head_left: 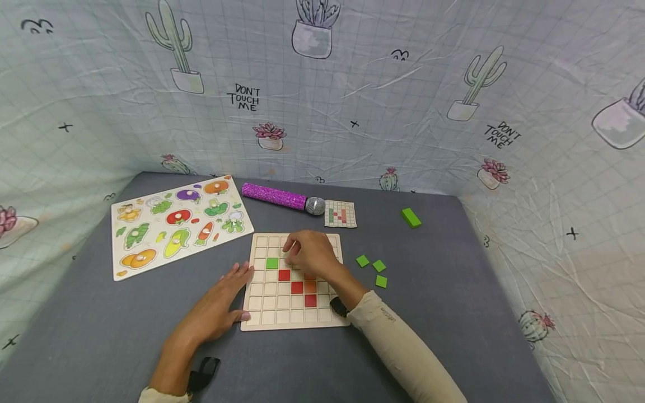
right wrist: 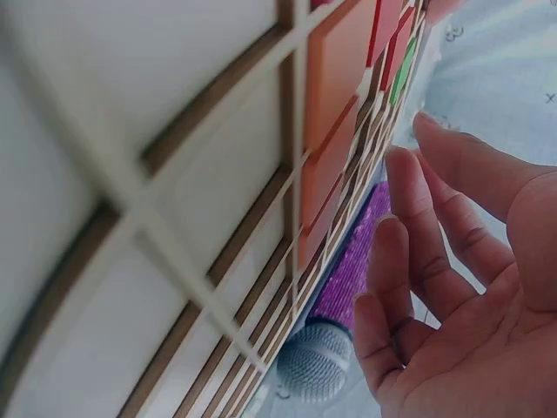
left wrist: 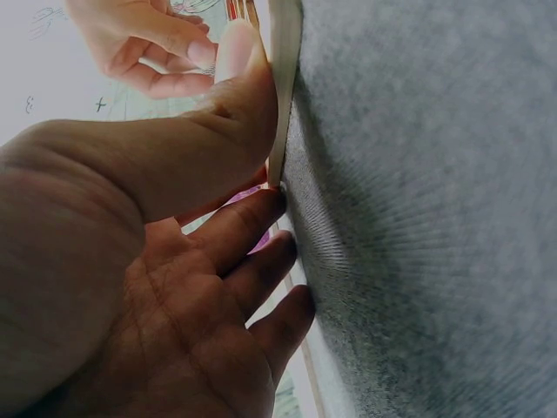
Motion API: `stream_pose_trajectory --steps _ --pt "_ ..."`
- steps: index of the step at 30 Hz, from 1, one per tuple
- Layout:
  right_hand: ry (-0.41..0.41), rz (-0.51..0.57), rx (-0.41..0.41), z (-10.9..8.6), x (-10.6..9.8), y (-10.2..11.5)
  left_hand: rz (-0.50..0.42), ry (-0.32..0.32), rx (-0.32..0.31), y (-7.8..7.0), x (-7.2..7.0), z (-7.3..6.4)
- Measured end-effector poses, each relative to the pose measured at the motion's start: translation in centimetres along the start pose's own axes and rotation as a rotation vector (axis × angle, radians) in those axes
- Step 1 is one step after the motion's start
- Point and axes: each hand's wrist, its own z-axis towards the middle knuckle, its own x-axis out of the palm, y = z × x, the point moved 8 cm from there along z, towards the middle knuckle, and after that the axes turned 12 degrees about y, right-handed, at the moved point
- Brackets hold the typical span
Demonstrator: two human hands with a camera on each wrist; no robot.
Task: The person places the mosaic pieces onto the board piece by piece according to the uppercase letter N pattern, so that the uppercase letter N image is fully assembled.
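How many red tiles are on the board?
3 in the head view: a red tile diagonally below the green tile, another left of the lower orange tile, a third directly below that. The right hand covers some squares, possibly hiding others.

Pale wooden grid board lying flat, one green square and three red squares seated in a diagonal line of cells, orange squares in a column beyond the nearest red, three loose green tiles just off its right edge.

My left hand touches the board
My right hand shows upper left; grey tabletop fills the right.
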Motion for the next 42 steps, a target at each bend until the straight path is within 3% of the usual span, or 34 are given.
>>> stream_pose_trajectory --steps 21,42 --pt "-0.078 0.099 -0.002 -2.3 -2.2 -3.9 0.017 0.0 -0.008 0.0 -0.1 0.1" --pt "-0.116 0.137 0.076 -4.8 -4.2 -8.4 0.01 -0.001 0.013 -0.2 -0.2 -0.1"
